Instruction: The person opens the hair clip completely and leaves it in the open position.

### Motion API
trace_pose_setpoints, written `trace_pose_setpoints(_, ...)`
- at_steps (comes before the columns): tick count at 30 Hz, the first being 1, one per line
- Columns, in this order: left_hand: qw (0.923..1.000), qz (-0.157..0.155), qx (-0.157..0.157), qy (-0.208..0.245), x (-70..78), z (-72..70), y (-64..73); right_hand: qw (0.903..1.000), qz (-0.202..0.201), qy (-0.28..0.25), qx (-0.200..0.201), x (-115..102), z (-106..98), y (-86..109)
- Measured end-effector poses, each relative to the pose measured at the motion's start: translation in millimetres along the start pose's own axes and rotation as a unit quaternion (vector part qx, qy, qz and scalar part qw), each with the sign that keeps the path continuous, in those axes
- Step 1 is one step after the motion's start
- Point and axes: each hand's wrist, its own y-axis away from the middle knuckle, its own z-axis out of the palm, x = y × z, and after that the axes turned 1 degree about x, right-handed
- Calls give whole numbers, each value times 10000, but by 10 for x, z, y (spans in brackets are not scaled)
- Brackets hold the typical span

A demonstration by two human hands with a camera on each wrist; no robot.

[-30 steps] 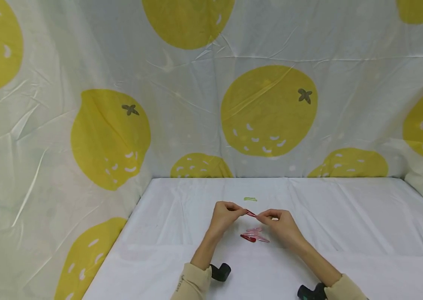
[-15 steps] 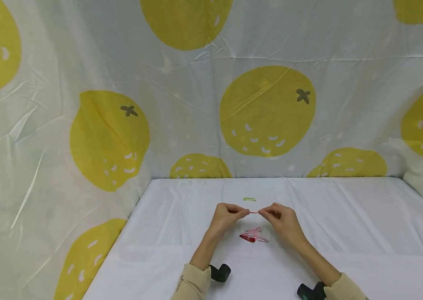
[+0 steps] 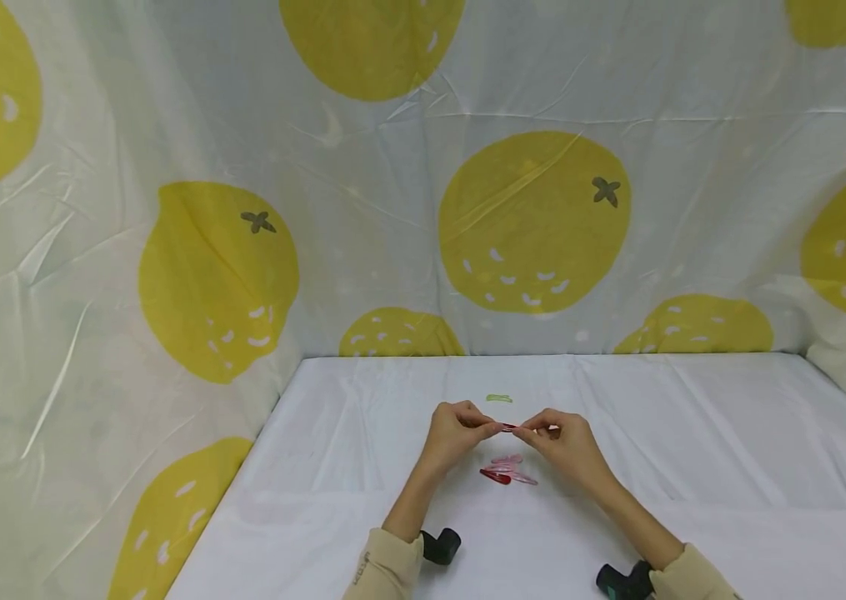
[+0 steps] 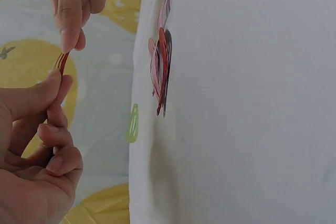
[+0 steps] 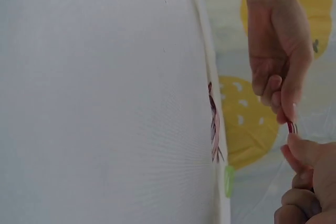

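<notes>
A dark red snap hair clip [image 3: 508, 427] is held up between both hands above the table. My left hand [image 3: 456, 432] pinches one end between thumb and forefinger. The other end is pinched by my right hand [image 3: 561, 442]. In the left wrist view a short stretch of the red clip [image 4: 63, 62] shows between the fingertips; the right wrist view shows the same clip [image 5: 292, 127]. Below the hands lies a small pile of pink hair clips [image 3: 507, 459] with a red hair clip [image 3: 496, 477] at its front left. Beyond the hands rests a green hair clip [image 3: 499, 398].
A white cloth covers the table [image 3: 693, 433]. A hanging curtain [image 3: 377, 208] printed with big yellow lemons rises behind the table and along its left side. Black wrist devices [image 3: 441, 546] sit at both beige sleeves [image 3: 387, 565].
Both hands keep their pinch on the red hair clip while it turns, edge-on half a second ago and showing its face slightly now. The fingertips are a little closer together. The other clips stay put.
</notes>
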Motion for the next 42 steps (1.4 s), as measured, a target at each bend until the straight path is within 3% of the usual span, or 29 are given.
trace_pose_setpoints(4,9975,505,62,-486,5,45,-10,9990,-270,293,217,-8,26,7)
trace_pose_setpoints(9,9963,639,108,-566,-5,81,-9,9968,-168,583,527,-8,38,-8)
trace_pose_setpoints(17,9978,420,-32,-515,-39,59,-28,9970,15,552,545,7,34,-24)
trace_pose_setpoints(22,9978,263,174,-587,-35,21,-51,9984,-4,408,388,-1,30,-46)
trace_pose_setpoints(28,9967,222,204,-756,-84,-17,-100,9969,597,389,327,13,48,-102)
trace_pose_setpoints(33,9944,49,271,-1019,-144,-10,-235,9943,991,341,203,109,76,-238)
trace_pose_setpoints(39,9949,-463,331,-829,-249,22,-443,9896,1396,333,70,243,108,-430)
trace_pose_setpoints(42,9935,-679,464,-790,-324,38,-531,9889,1414,444,96,315,147,-515)
